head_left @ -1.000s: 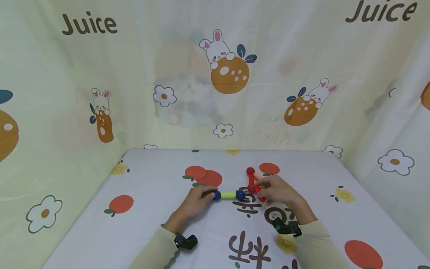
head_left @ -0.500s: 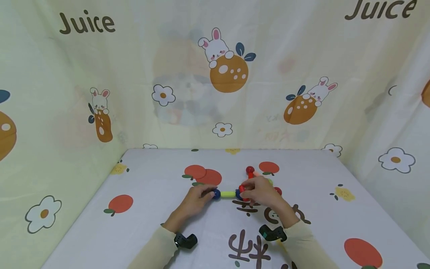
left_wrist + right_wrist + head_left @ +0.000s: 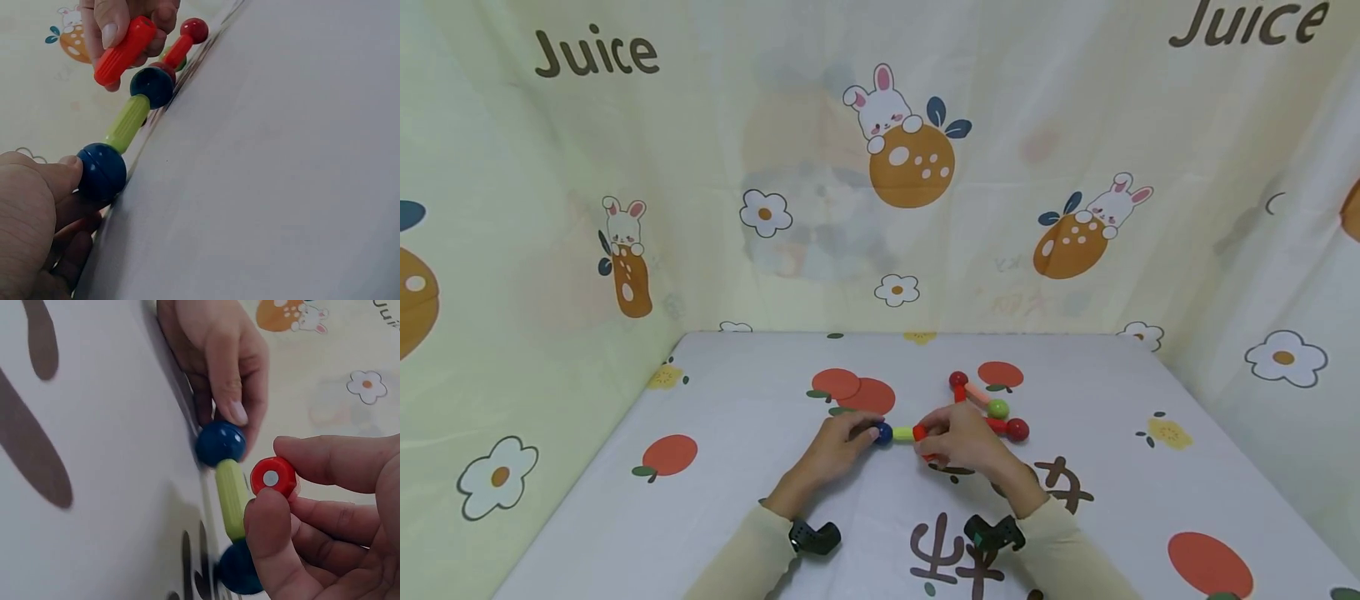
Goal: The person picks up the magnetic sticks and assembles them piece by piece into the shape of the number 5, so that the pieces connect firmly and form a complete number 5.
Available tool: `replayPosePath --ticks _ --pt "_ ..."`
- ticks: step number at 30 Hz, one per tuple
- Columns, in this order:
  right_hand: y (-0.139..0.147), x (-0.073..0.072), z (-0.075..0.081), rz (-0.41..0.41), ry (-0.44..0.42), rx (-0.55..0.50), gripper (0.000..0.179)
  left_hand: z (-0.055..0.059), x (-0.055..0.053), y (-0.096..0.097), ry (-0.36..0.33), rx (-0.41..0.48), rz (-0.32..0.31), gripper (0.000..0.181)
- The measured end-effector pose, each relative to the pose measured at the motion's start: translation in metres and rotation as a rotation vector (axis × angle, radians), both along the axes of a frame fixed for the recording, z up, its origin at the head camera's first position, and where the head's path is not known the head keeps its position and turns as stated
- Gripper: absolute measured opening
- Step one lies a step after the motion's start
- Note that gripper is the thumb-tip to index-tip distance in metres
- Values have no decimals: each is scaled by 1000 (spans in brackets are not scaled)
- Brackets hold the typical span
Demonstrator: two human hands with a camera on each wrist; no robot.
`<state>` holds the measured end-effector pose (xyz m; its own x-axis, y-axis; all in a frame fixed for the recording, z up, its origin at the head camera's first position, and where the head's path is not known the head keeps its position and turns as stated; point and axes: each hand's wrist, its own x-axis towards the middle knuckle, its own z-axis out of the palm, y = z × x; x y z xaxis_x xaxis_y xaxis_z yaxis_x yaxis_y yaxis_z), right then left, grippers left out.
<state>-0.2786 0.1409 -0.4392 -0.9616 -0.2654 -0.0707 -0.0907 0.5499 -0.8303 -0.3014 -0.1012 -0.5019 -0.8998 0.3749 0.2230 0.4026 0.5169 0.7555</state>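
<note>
My left hand [image 3: 837, 443] pinches a blue ball [image 3: 102, 172] at the left end of a yellow-green magnetic rod [image 3: 231, 494]. Another blue ball [image 3: 152, 87] sits at the rod's far end, hidden behind the right hand in the head view. Between thumb and fingers, my right hand [image 3: 967, 437] holds a short red magnetic rod [image 3: 127, 51]. That red rod is beside the yellow-green one, near the second blue ball, and its round silvery end faces the right wrist camera.
Behind and right of the right hand lie joined pieces: a red ball [image 3: 958, 380], a pink rod [image 3: 977, 393], a light green ball [image 3: 997, 409] and another red ball [image 3: 1017, 429] on a red rod [image 3: 995, 426]. A patterned cloth [image 3: 760, 367] covers the table.
My right hand has moved left from the red pieces, carrying the red rod over to the yellow-green rod. The left hand has stayed on its blue ball.
</note>
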Motion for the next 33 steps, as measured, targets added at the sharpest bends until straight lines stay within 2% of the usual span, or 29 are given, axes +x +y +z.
replayPosePath --ticks 8,14,20,33 --pt "-11 6 -8 64 6 -11 26 1 1 0 -9 -4 1 31" --pt "-24 8 -14 38 4 15 24 0 1 -1 -4 -8 -4 31" --pt "-32 9 -19 0 13 15 29 0 -1 -1 7 1 -24 32" --pt "-40 14 -24 13 -40 -68 34 0 -1 0 7 -3 -17 30"
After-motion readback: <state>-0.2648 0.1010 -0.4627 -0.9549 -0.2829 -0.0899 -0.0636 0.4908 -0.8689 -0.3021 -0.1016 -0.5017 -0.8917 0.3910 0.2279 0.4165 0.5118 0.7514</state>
